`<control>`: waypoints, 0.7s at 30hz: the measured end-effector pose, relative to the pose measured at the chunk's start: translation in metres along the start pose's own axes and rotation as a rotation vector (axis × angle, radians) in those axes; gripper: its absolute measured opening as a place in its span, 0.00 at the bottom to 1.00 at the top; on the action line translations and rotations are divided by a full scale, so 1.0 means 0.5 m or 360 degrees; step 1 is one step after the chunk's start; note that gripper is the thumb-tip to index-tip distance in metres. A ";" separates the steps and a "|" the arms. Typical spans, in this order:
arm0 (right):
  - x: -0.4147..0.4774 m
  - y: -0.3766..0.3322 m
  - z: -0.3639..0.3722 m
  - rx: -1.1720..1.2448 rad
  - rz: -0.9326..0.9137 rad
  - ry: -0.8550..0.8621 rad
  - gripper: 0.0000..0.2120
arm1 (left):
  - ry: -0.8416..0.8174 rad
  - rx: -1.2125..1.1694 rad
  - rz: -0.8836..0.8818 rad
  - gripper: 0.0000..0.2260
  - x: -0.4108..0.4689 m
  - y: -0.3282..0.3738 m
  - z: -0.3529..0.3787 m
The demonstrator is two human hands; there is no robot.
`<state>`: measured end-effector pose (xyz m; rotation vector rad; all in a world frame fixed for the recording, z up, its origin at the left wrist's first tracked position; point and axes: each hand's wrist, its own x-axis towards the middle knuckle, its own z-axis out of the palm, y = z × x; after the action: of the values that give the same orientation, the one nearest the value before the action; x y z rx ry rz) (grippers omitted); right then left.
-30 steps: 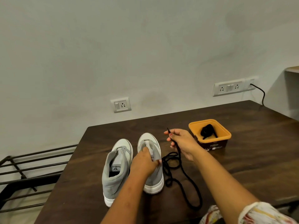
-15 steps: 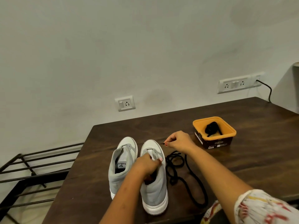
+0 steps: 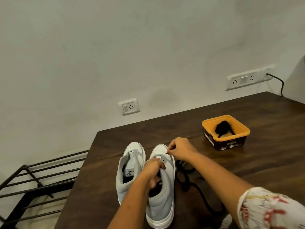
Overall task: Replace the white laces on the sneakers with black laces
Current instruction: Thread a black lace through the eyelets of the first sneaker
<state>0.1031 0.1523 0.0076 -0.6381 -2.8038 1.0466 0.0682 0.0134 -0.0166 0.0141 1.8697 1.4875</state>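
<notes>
So the left hand [image 3: 153, 170] has its fingers curled over the tongue and collar of the grey-and-white sneaker [image 3: 162, 207], holding it against the counter [image 3: 250, 164]. The right hand [image 3: 179, 149] is just beyond it, near the toe, pinching the tip of the black lace [image 3: 183, 177] right above the front eyelets. The rest of that lace sits in a loose pile under the right forearm, just beside the shoe. I can't see any white lace in either shoe.

Handling-wise, I'd say the lace is floppy and weighs nothing, so the stiff tip is the only place worth holding. Grab it further back and it'll probably just buckle instead of going through the hole. The loose pile could snag or knot when pulled. The shoe looks light with a soft upper, so it'd likely slide or fold without that grip on the tongue.

The other sneaker [image 3: 123, 180] stands just outside the left hand, nearly touching the first. Well out past the right hand there's an orange tub [image 3: 226, 144] with a spare black lace [image 3: 222, 128] bundled inside.
</notes>
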 end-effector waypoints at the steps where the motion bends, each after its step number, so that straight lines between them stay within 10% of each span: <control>1: -0.004 -0.002 0.001 -0.0003 0.0005 0.0005 0.06 | -0.0013 -0.0046 0.0007 0.18 -0.008 -0.009 -0.001; 21: -0.073 0.032 0.076 0.0210 0.0246 0.0152 0.04 | -0.0008 -0.0359 0.0055 0.12 -0.073 -0.060 0.021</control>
<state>0.1339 0.1254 -0.0291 -0.8752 -2.6131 1.1821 0.1133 -0.0034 -0.0234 -0.0564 1.6957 1.7126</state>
